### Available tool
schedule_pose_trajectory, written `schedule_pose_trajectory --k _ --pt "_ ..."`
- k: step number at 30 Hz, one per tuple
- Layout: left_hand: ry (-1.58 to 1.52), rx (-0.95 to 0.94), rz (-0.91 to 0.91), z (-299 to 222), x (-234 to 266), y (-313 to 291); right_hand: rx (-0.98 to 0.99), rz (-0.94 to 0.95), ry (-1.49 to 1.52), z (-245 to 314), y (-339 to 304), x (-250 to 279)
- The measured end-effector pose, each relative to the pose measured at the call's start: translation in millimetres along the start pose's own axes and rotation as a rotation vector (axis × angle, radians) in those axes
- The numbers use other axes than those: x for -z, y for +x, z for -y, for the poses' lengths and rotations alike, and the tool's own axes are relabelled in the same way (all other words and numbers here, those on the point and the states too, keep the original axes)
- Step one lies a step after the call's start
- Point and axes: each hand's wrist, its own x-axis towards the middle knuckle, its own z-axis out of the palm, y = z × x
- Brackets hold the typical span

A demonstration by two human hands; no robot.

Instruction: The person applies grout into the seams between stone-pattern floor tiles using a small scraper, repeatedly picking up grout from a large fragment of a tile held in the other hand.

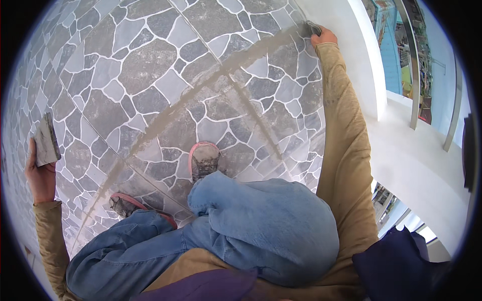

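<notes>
My left hand (41, 179) is at the far left, its fingers closed round a flat, rectangular grey board (46, 140) smeared with mortar and held up on edge. My right arm reaches far ahead, and my right hand (325, 37) is closed on a small grey flat tool (312, 28) at the foot of the white wall. Its exact kind is hard to make out. The tool meets the far end of a wet-looking grey-brown mortar band (196, 88), which runs diagonally along a tile joint. A shorter band (256, 116) branches off toward me.
The floor (150, 55) has grey stone-patterned tiles with white lines. My shoes (205, 158) stand close to the mortar band. On the right a white wall (351, 55) meets a white ledge (406, 150) with metal railing bars (412, 70). Buildings show beyond the railing.
</notes>
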Motion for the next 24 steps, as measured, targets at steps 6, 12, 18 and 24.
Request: schedule_pose_trajectory --k 6,12,18,24 --pt "0.013 -0.030 0.087 0.8 42.7 -5.9 -0.224 0.096 -0.182 57.0 -6.7 -9.4" --pt "0.005 -0.060 0.183 9.2 26.8 1.4 0.050 0.128 -0.168 125.8 -91.1 -44.0" --pt "0.018 -0.112 0.226 12.8 19.1 -4.4 0.139 0.169 -0.104 218.3 -191.1 -40.0" --pt "0.051 -0.120 0.174 -1.7 0.1 -17.1 0.272 0.261 -0.091 243.2 -227.2 -33.8"
